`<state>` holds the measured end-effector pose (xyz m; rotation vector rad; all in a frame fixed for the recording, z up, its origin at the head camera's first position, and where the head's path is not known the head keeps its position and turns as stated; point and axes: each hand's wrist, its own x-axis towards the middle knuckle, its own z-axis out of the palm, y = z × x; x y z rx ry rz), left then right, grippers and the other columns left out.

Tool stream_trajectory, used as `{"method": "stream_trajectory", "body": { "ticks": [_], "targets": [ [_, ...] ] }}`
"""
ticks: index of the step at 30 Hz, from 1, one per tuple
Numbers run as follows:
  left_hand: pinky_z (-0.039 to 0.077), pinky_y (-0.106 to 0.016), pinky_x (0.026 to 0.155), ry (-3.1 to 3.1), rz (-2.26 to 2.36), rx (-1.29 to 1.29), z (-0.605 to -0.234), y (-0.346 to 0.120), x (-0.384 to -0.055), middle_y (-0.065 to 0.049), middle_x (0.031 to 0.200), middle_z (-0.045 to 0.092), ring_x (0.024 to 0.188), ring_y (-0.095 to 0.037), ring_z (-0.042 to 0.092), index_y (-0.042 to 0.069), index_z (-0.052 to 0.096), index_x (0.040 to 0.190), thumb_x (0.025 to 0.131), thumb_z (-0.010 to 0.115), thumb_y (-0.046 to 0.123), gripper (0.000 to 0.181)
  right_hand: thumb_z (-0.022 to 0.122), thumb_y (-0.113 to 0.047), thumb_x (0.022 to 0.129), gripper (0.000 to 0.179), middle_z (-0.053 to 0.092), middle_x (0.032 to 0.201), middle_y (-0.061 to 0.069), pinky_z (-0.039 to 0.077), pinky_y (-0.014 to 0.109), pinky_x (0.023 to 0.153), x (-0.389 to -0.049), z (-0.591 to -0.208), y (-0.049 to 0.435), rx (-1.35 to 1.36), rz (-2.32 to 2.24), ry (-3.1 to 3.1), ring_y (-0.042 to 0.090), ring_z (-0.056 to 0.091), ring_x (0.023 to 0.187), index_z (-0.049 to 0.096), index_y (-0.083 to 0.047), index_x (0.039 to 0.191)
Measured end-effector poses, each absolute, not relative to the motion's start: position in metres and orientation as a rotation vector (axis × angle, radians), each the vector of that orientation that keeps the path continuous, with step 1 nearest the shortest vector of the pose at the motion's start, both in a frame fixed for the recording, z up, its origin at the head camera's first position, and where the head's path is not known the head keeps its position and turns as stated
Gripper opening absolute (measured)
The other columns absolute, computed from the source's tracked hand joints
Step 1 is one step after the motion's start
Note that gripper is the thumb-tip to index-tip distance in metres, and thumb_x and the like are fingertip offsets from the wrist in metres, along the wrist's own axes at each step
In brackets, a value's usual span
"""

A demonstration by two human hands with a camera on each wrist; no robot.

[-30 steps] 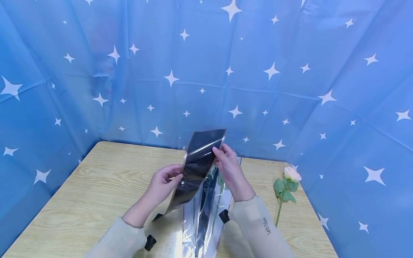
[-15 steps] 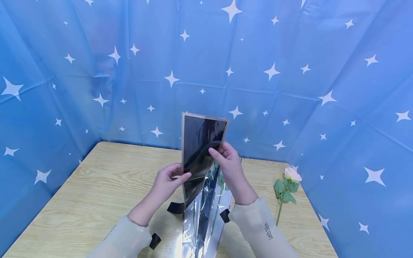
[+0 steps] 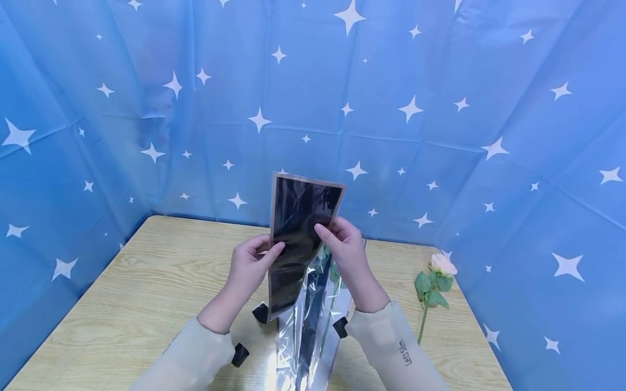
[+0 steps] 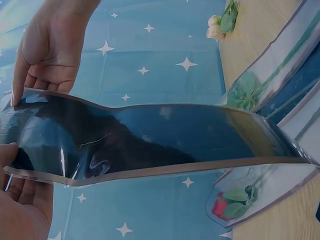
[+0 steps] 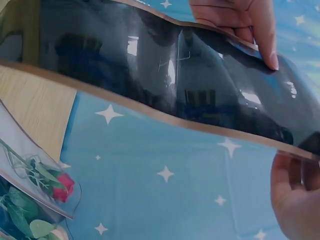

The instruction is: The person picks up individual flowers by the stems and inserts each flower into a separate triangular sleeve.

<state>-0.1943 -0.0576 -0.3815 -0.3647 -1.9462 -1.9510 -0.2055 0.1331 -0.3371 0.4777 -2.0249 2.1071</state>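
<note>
A long glossy black flower sleeve [image 3: 295, 228] with a brown border is held up above the table, slightly bent along its length. My left hand [image 3: 248, 266] pinches its left edge, thumb on the near face and fingers behind. On the opposite edge, a little higher, my right hand [image 3: 348, 255] holds it the same way. Below and behind it lie clear-fronted sleeves [image 3: 288, 353] with long stems inside. A red rose [image 4: 220, 207] shows at the end of one in the left wrist view, and a pale rose [image 5: 61, 232] in the right wrist view.
A loose pale pink rose [image 3: 443, 264] with green leaves lies at the right of the wooden table [image 3: 161, 271]. Behind the table's far edge hangs a blue curtain [image 3: 313, 98] with white stars.
The black sleeve has swung from a leftward slant to nearly upright, its top end now farther left and higher. My left hand has moved slightly up its edge; the right has barely moved.
</note>
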Motion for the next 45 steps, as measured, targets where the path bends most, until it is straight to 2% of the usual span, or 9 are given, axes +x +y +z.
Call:
{"method": "stream_trajectory", "body": {
  "ticks": [9,20,27,29,31,34,37,41,45],
  "targets": [
    [0.045,-0.018,0.054,-1.994,-1.896,-0.306,-0.376,-0.059,-0.194,-0.015,0.078,0.068,0.064,-0.004,0.058,0.001,0.072,0.086,0.079,0.077,0.016,0.017,0.065,-0.01,0.089,0.023,0.066,0.085,-0.005,0.047,0.024,0.069,-0.206,-0.333,0.132,0.46,2.013,-2.033,0.011,0.054,0.072,0.063,0.007,0.105],
    [0.043,-0.016,0.053,-1.964,-1.88,-0.274,-0.373,-0.059,-0.194,-0.02,0.078,0.07,0.061,0.001,0.061,-0.001,0.073,0.081,0.08,0.076,0.012,0.014,0.069,-0.016,0.087,0.022,0.066,0.081,-0.003,0.046,0.027,0.064,-0.203,-0.33,0.128,0.388,1.96,-2.042,0.012,0.053,0.068,0.068,0.002,0.099],
    [0.035,-0.016,0.052,-2.011,-1.824,-0.255,-0.363,-0.058,-0.187,-0.016,0.065,0.063,0.055,-0.002,0.045,-0.006,0.07,0.075,0.083,0.071,0.005,0.013,0.07,-0.016,0.086,0.02,0.054,0.065,-0.003,0.036,0.025,0.053,-0.204,-0.331,0.128,0.374,1.911,-2.015,0.012,0.042,0.058,0.068,0.003,0.087],
    [0.037,-0.015,0.053,-2.009,-1.837,-0.275,-0.361,-0.057,-0.185,-0.018,0.069,0.063,0.057,0.0,0.048,-0.008,0.069,0.077,0.083,0.07,0.003,0.012,0.07,-0.016,0.086,0.019,0.049,0.062,-0.003,0.034,0.025,0.052,-0.205,-0.332,0.129,0.373,1.894,-2.024,0.012,0.04,0.056,0.068,0.003,0.086],
    [0.042,-0.013,0.054,-1.994,-1.866,-0.298,-0.361,-0.057,-0.185,-0.021,0.075,0.066,0.061,0.003,0.054,-0.008,0.069,0.081,0.084,0.07,0.003,0.011,0.071,-0.017,0.085,0.018,0.054,0.066,-0.003,0.038,0.024,0.054,-0.205,-0.332,0.129,0.398,1.902,-2.041,0.012,0.045,0.059,0.068,0.001,0.089],
    [0.048,-0.014,0.058,-1.958,-1.911,-0.326,-0.366,-0.057,-0.188,-0.023,0.089,0.069,0.07,0.003,0.062,-0.006,0.071,0.09,0.083,0.07,0.003,0.012,0.072,-0.018,0.085,0.022,0.065,0.084,-0.001,0.049,0.024,0.065,-0.205,-0.332,0.129,0.475,1.93,-2.087,0.012,0.058,0.072,0.068,-0.003,0.102],
    [0.05,-0.017,0.059,-1.933,-1.924,-0.358,-0.371,-0.057,-0.191,-0.02,0.091,0.07,0.073,0.001,0.064,-0.002,0.072,0.093,0.081,0.073,0.006,0.015,0.072,-0.018,0.085,0.027,0.069,0.093,-0.002,0.051,0.026,0.07,-0.205,-0.333,0.129,0.521,1.954,-2.114,0.014,0.064,0.082,0.067,-0.005,0.107],
    [0.051,-0.02,0.059,-1.93,-1.944,-0.381,-0.373,-0.057,-0.191,-0.018,0.09,0.07,0.073,-0.003,0.066,0.0,0.072,0.092,0.078,0.077,0.008,0.017,0.073,-0.016,0.084,0.022,0.067,0.084,-0.003,0.046,0.024,0.062,-0.205,-0.334,0.128,0.502,1.915,-2.105,0.011,0.059,0.072,0.067,-0.002,0.1],
    [0.044,-0.019,0.052,-1.954,-1.888,-0.344,-0.374,-0.057,-0.191,-0.014,0.078,0.069,0.064,-0.003,0.062,0.003,0.072,0.081,0.077,0.078,0.015,0.014,0.074,-0.016,0.082,0.018,0.06,0.069,-0.005,0.04,0.025,0.055,-0.205,-0.335,0.127,0.457,1.831,-2.091,0.011,0.049,0.061,0.067,-0.002,0.09]
  ]
}}
